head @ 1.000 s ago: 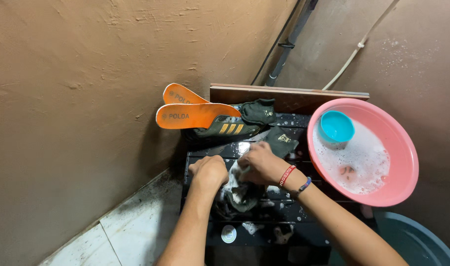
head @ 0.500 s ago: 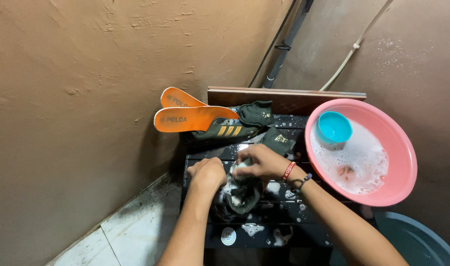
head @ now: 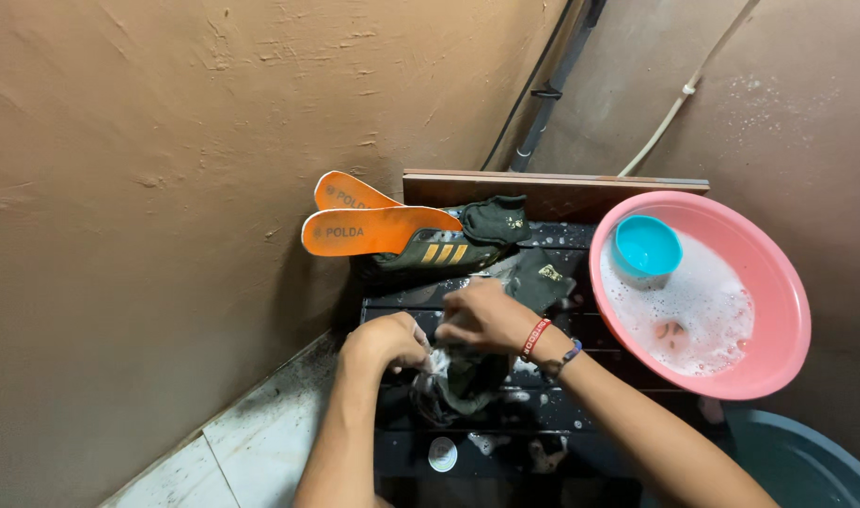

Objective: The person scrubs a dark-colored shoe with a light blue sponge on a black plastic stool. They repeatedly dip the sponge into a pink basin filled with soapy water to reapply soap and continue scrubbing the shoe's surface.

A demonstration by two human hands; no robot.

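The dark wet shoe (head: 463, 381), covered with soap foam, lies on the black slatted stand (head: 580, 325). The left hand (head: 385, 341) grips it with closed fingers; the right hand (head: 486, 318) presses on it, fingers curled. Beside stands a pink basin (head: 787, 310).

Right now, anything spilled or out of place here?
Nothing is damaged. Suds are splashed over the dark slatted stand and up the right wall. Two orange insoles lean loose against the left wall. Both hands, left hand and right hand, grip a soapy dark shoe.
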